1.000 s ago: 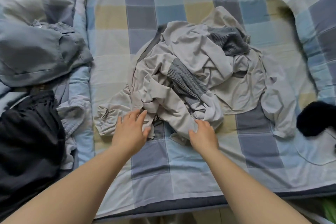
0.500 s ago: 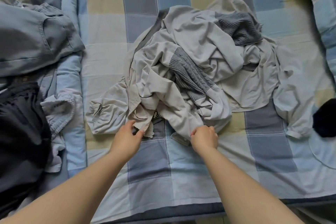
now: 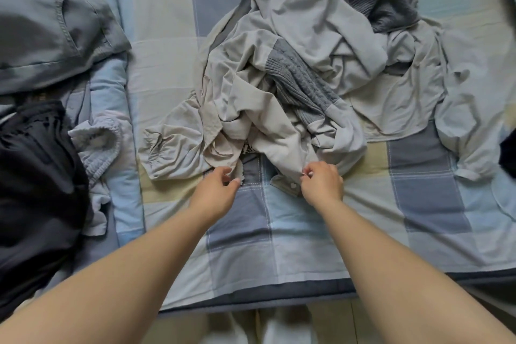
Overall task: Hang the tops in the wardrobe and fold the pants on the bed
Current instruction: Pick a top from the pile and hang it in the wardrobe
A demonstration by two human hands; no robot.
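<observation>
A tangled heap of clothes lies in the middle of the checked bed sheet [image 3: 279, 246]. On top of it is a beige garment [image 3: 234, 109] with a buttoned waistband at its near edge. A grey cable-knit piece [image 3: 301, 84] and pale grey tops [image 3: 315, 17] are mixed in behind it. My left hand [image 3: 216, 190] pinches the beige garment's near left edge. My right hand [image 3: 321, 183] pinches its near right edge, beside a white button. Both hands sit at the front of the heap.
Grey-blue trousers [image 3: 47, 33] lie at the far left, with a black garment [image 3: 33, 181] below them and a pale lilac elastic-waist piece [image 3: 96, 139] beside it. Another dark item [image 3: 508, 153] shows at the right edge. The bed's front edge [image 3: 265, 299] runs below my arms.
My hands went from lying flat on the heap to pinching the beige garment's near edges. The view has moved closer to the bed.
</observation>
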